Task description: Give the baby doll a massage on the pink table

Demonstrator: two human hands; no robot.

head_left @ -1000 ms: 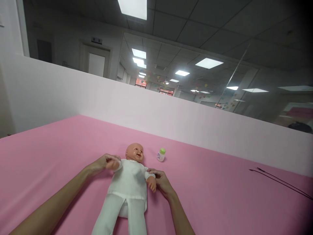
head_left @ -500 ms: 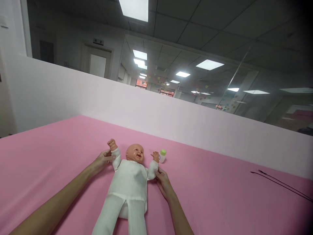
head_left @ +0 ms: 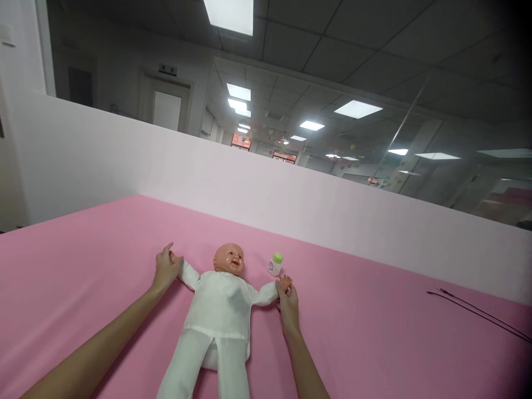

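- Doll (head_left: 220,310) lies on its back on the pink table (head_left: 374,332), head toward the white partition (head_left: 291,199), legs toward the camera. Dressed in a white suit.
- Change over the last second: the doll's arms were folded in at the chest, then raised up beside the head half a second ago; now both are drawn straight out to the sides, flat on the table.
- Left hand (head_left: 166,269) is closed around the end of one doll arm, at the wrist or hand; the index finger sticks up loose, the rest of the grip clenched on the arm.
- Right hand (head_left: 287,299) holds the doll's other arm at the wrist, fingers wrapped under it; the doll's small hand shows just above the fingertips.
- Small bottle (head_left: 274,264) with a green cap stands upright near that outstretched arm, just beyond it, not touching as far as I can tell. It has not moved.
- Thin dark cable (head_left: 482,310) lies well apart at the table's right side, unchanged.
- Reading: looks like arm-stretching movements on the doll, arms now at full spread.
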